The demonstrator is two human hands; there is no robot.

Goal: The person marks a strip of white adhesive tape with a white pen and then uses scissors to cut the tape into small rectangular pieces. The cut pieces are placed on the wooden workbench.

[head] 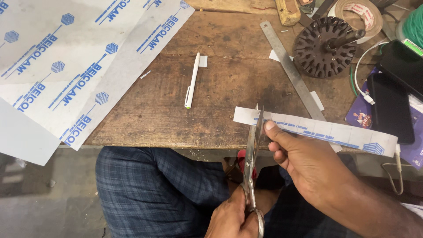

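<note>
Tabletop [220, 88]: you sat at a worn, dark wooden tabletop, your checked trousers [158, 189] below its near edge.
Sheets [66, 57]: large grey-white laminate sheets with blue print lay over the tabletop's left end, overhanging it.
Ruler [291, 72]: a long steel ruler lay slanted on the right half, its lower end under the strip.
Rotor [326, 48]: a dark slotted motor rotor stood at the far right, near two black phones [392, 105].
Strip [326, 131]: your narrow printed strip hung over the near edge, right of centre.
Scissors [253, 150]: the blades stood upright, almost closed across the strip's left end.
Right hand [304, 163]: your right hand pinched the strip, thumb beside the blades.
Left hand [233, 218]: your left hand was closed around the scissor handles.
Pen [191, 81]: a white pen lay mid-tabletop, well apart.
</note>
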